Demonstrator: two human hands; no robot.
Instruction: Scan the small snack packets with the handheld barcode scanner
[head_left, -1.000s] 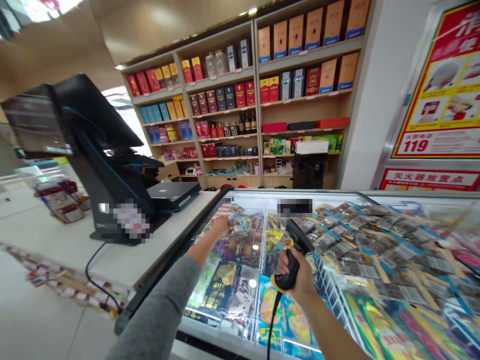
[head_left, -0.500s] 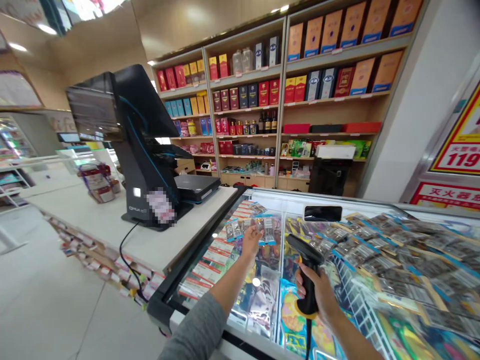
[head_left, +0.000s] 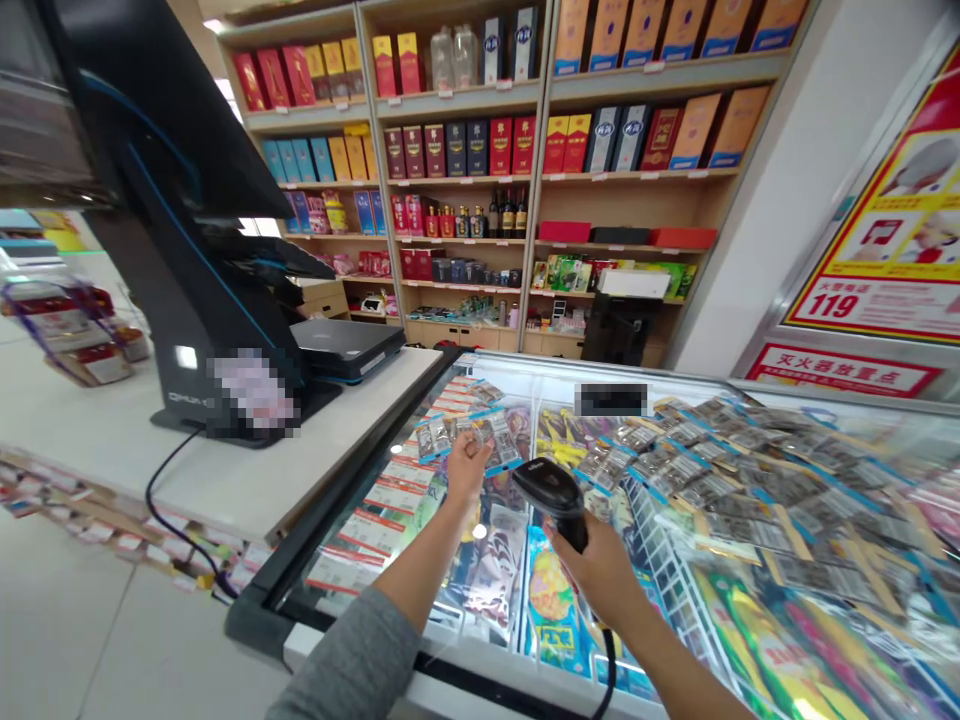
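The right hand (head_left: 592,575) wraps the barcode scanner (head_left: 547,488), hiding its handle.

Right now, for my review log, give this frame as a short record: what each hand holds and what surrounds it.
left hand: holding a small clear packet with blue edging
right hand: gripping a corded black handheld barcode scanner
below hands: glass-topped freezer displaying packaged goods
left of hands: black point-of-sale terminal on a white counter
behind: wooden shelves of boxed goods and bottles
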